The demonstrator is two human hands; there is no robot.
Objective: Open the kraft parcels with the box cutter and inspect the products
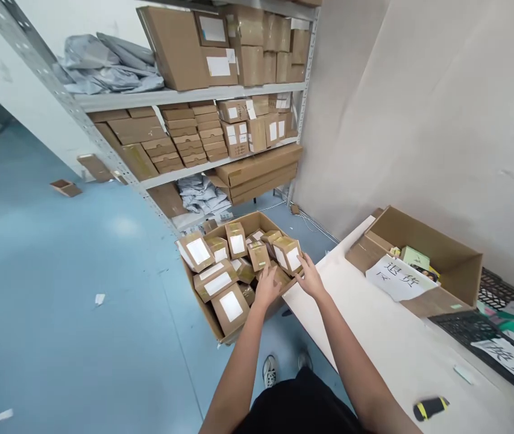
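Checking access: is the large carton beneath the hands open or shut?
Open: the large carton shows no cover, and smaller boxes are visible inside.

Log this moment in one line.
left hand: among small boxes | right hand: at edge of labelled box | large carton: open, holding small boxes | white table: right of carton

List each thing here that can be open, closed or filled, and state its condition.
Large carton: open, filled with small boxes.
Right hand: touching a labelled box.
Labelled box: closed.
Left hand: at the small boxes.
Carton on the table: open, partly filled.
Black crate: open, holding flat items.
Box on the floor: looks open.
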